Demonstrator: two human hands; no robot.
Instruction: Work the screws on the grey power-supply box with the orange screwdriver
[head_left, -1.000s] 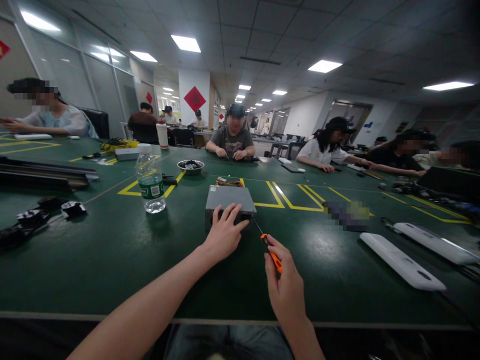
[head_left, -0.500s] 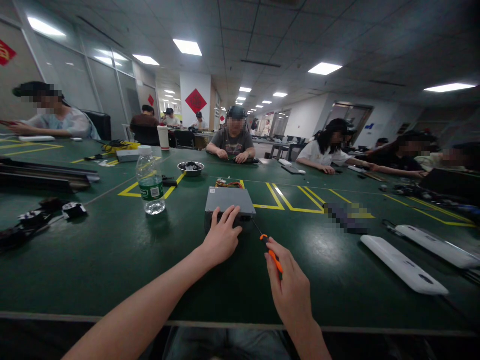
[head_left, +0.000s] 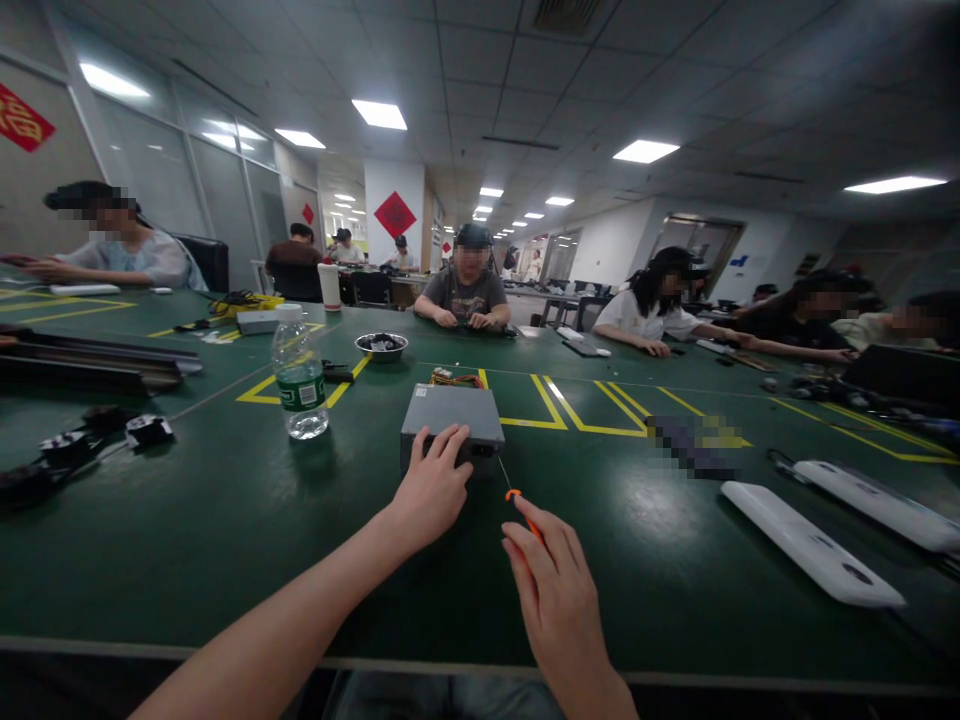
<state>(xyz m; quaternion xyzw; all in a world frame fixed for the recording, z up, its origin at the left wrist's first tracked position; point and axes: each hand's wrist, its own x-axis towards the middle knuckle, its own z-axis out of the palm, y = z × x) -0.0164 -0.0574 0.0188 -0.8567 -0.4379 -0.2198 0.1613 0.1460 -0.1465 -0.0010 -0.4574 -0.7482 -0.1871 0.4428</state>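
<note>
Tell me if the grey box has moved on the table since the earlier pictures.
No. The grey box sits just as close to the yellow floor-tape lines; only the camera shifted.

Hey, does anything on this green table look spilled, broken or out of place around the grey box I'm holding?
Nothing stands out. The grey box sits flat under the left hand, the right hand holds the orange screwdriver with its tip at the box's near corner, and the water bottle stands upright and capped. No spill shows on the table.

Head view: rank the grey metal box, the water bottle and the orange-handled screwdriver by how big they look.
1. Grey metal box, under the left hand.
2. Water bottle, though it stands taller.
3. Screwdriver, mostly hidden by the right hand; true size unsure.
</note>
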